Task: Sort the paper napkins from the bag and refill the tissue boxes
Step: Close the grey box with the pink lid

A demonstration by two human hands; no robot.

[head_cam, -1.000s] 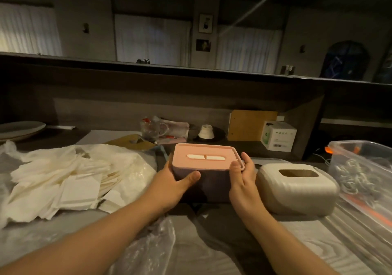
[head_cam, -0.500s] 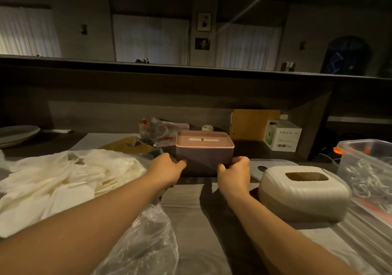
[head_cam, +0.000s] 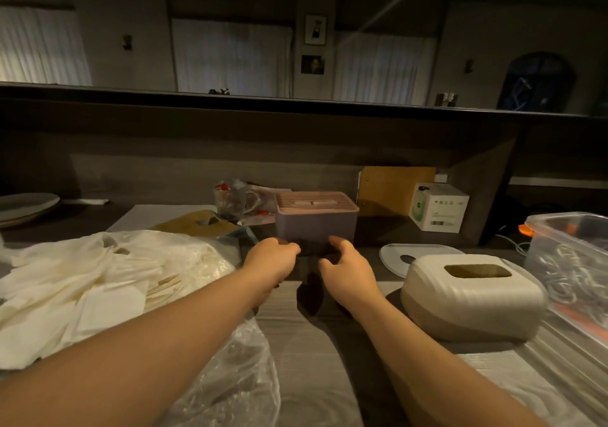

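Dim room: curtained windows [head_cam: 230, 58], framed pictures [head_cam: 315, 30], dark wooden shelf [head_cam: 296, 104].

Tissue box [head_cam: 316, 221] at centre: dull mauve body, pink ribbed lid with a pale slot. Second tissue box [head_cam: 473, 298]: cream top, beige base, faint ridges. Paper napkins [head_cam: 75, 281]: off-white, in a clear plastic bag [head_cam: 230, 377]. Small carton [head_cam: 439, 207]: white, green mark. Tub [head_cam: 572, 262]: clear, with orange clip. Counter [head_cam: 312, 360]: grey wood grain. Cardboard [head_cam: 394, 188]: tan.
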